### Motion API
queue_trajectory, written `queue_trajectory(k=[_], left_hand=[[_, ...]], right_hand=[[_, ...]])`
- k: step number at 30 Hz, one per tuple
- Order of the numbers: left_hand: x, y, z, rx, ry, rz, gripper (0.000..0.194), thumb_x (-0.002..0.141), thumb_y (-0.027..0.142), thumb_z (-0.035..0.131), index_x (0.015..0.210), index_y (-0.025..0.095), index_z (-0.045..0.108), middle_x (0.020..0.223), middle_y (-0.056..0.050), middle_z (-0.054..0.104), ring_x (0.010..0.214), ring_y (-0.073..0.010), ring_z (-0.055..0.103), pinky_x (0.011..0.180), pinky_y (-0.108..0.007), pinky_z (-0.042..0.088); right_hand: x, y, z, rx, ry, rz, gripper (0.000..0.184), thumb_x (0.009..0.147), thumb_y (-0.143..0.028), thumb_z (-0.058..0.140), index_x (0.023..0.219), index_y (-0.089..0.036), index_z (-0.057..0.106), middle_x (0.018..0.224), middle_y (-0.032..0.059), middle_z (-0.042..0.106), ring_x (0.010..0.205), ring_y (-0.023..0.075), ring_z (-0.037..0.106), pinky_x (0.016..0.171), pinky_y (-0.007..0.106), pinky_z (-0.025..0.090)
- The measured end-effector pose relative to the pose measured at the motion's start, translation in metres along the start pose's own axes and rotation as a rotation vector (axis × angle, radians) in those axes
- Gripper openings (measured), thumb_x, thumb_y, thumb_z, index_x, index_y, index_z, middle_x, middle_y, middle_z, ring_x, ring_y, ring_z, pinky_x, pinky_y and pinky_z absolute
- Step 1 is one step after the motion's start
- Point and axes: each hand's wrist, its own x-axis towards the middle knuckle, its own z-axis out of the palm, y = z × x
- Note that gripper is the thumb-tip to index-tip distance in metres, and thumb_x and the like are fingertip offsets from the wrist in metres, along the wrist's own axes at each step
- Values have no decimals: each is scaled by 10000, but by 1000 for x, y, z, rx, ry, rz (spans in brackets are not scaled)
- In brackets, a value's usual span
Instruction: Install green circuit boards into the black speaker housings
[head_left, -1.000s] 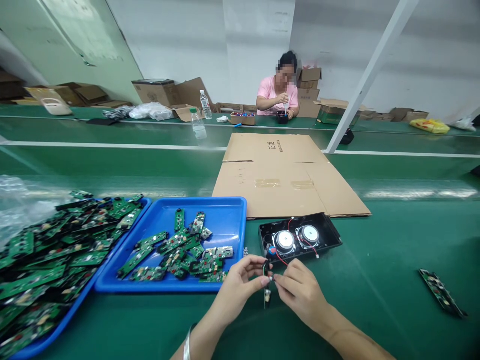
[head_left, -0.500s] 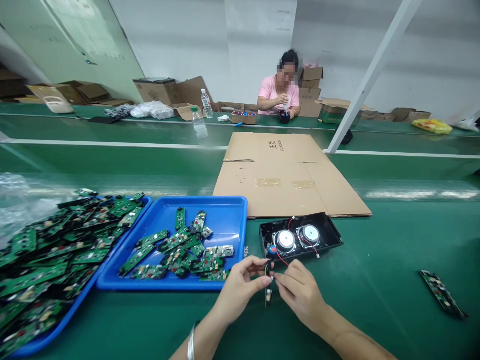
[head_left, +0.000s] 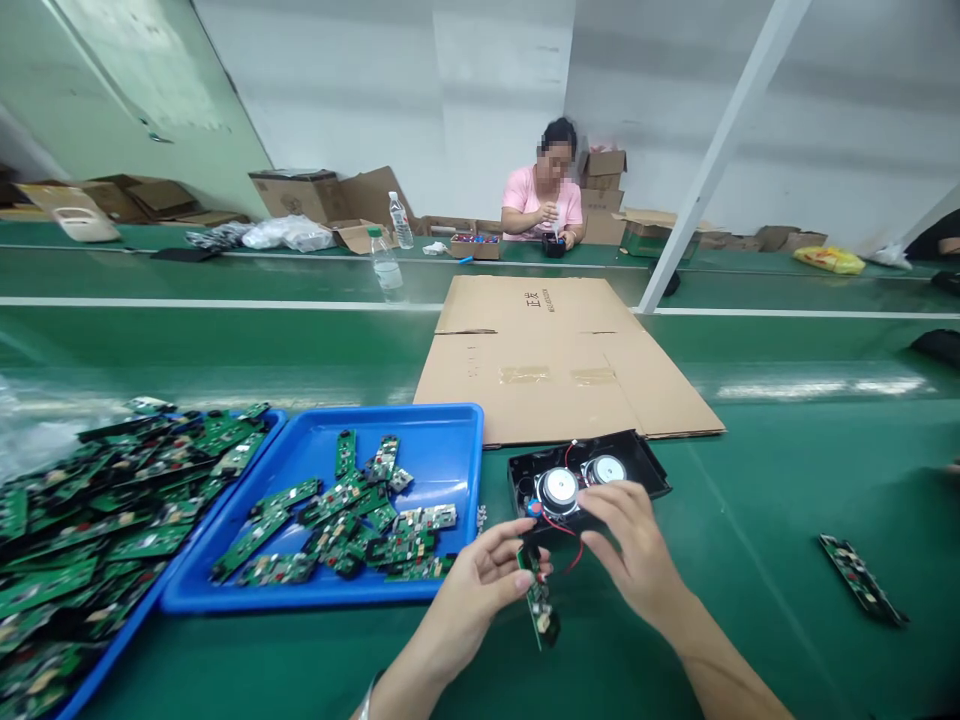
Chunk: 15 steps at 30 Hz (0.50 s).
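Note:
My left hand [head_left: 474, 590] pinches a green circuit board [head_left: 538, 608] between thumb and fingers, its lower end pointing down over the bench. My right hand [head_left: 637, 555] is raised with thumb and fingers apart, the fingertips at the near edge of a black speaker case [head_left: 646, 472]. Inside that case sit two round silver speakers, the left speaker [head_left: 559, 490] and the right speaker [head_left: 604, 468], partly behind my right fingers. A red wire [head_left: 576, 560] loops out of the case toward the board; whether it joins the board is hidden by my fingers.
A blue tray [head_left: 315, 600] of circuit boards stands left, beside another blue tray [head_left: 124, 645] heaped with boards. Flattened cardboard [head_left: 562, 405] lies behind the case. One loose board [head_left: 862, 580] is at right. Across the bench, a person in pink [head_left: 541, 195] handles a black item.
My right hand has left the board and moved up to the speaker case, its fingers opening. The board in my left hand has turned, showing more of its face. The view has shifted slightly.

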Motion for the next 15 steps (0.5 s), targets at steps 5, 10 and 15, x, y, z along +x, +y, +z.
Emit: queue_trajectory(k=[5, 10, 15], left_hand=[[-1, 1, -2, 83, 1, -43, 461, 685, 445, 805, 1012, 161, 646, 955, -93, 732, 951, -222, 677, 753, -254, 509], [-1, -7, -2, 198, -7, -56, 624, 702, 593, 724, 1142, 184, 557, 880, -67, 723, 933, -226, 676, 762, -280, 519], [-4, -7, 5, 298, 45, -81, 767, 652, 708, 670, 1174, 173, 499, 795, -28, 672, 737, -209, 670, 683, -333, 568]], right_hand=[[-5, 39, -8, -261, -295, 16, 134, 806, -199, 716, 913, -194, 636, 855, 24, 630, 836, 199, 538, 708, 334, 425], [-9, 38, 1, -309, -268, 38, 149, 769, -104, 712, 694, -178, 607, 659, -2, 584, 696, 174, 523, 634, 294, 389], [-19, 7, 21, -298, -223, 112, 175, 739, -107, 708, 651, -185, 579, 635, -2, 593, 633, 173, 530, 571, 279, 364]])
